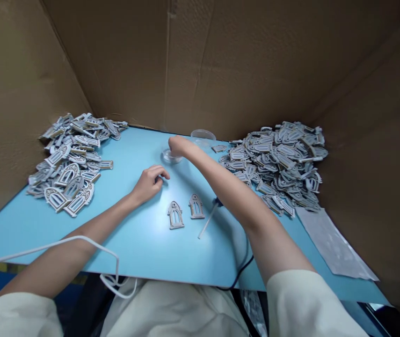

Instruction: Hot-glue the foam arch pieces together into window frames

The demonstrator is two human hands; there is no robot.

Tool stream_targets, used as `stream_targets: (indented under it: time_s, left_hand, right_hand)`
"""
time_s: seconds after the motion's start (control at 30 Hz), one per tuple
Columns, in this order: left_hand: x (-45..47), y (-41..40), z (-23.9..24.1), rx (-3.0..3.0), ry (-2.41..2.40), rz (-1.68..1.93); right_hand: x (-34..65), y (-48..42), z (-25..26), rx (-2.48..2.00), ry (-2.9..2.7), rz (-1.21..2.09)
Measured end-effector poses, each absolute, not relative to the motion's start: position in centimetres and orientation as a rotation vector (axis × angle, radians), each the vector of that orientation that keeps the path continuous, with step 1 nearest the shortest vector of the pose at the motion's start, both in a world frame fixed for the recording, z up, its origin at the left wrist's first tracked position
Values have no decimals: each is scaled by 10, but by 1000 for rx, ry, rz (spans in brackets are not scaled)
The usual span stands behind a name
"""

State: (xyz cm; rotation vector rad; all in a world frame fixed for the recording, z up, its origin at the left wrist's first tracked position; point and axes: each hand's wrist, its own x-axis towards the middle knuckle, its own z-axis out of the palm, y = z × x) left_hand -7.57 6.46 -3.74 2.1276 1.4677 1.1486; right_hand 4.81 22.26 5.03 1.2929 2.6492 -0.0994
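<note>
My right hand [178,146] reaches across to a small clear round dish [172,159] near the back of the table. Its fingers are bunched and point down into the dish; what they hold, if anything, is hidden. My left hand [150,181] rests on the tabletop, fingers loosely bent and thumb apart, nothing seen in it. Two small grey arched window-shaped pieces [176,216] [196,207] lie flat between my forearms. Just right of them is a thin white stick-like tool [208,222] with a dark end, partly beneath my right forearm.
Similar window-shaped pieces are heaped at the left [76,159] and right [277,159] of the blue table [133,252]. A clear round lid or dish [203,135] stands at the back. Cardboard walls [122,61] enclose three sides. A white cable [80,238] crosses my left forearm; a plastic sheet [333,243] lies right.
</note>
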Motion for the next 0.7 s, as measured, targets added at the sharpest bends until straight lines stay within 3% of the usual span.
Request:
stream_targets:
  time_s: [0.43,0.7]
  left_hand:
    - [-72,65,-37,2127,1459,1144]
    - [-73,65,-36,2115,1443,1151]
  right_hand:
    - [55,226,45,1166,2759,-113]
    - [74,233,81,1264,2925,-179]
